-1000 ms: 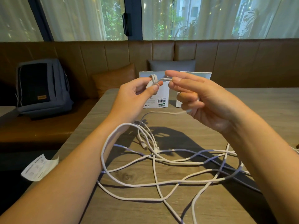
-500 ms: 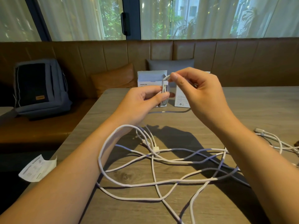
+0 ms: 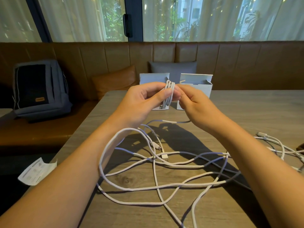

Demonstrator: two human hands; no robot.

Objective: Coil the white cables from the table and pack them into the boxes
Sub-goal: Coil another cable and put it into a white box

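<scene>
Holding a small cable coil above the tabletop, left hand and right hand have their fingers pinched on it. Loose cables near the front edge could snag, pulling loops undone before the boxes.

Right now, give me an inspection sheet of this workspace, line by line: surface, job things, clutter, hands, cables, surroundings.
Surface: wooden table, grey-brown, with hard shadows.
Job's things: small white coil held above the table; two white boxes standing at the far edge, the right one open at the top.
Clutter: printed leaflet off the table's left edge.
Grippers: left hand and right hand both pinch the coil.
Cables: loose white cables tangled mid-table; more cable ends at the right.
Surroundings: brown bench seat, grey backpack, two cushions, curtained window.
</scene>
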